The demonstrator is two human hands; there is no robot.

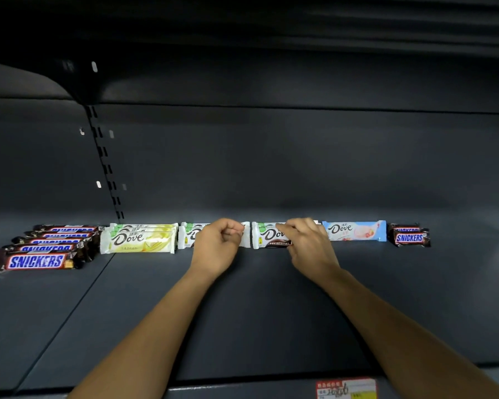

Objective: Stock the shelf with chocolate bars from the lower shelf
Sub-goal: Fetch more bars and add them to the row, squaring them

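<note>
A row of chocolate bars lies along the back of a dark grey shelf. From left: several Snickers bars, a stack of yellow-white Dove bars, a white Dove stack, a dark-banded Dove stack, a light blue Dove bar, and small Snickers bars. My left hand covers the right part of the white Dove stack, fingers curled at its right end. My right hand rests on the right part of the dark-banded Dove stack, fingertips touching its top bar.
A slotted upright divides the shelf bay at the left. The shelf's front edge carries a red and yellow price tag. Bare shelf surface lies in front of the row. Another shelf overhangs above.
</note>
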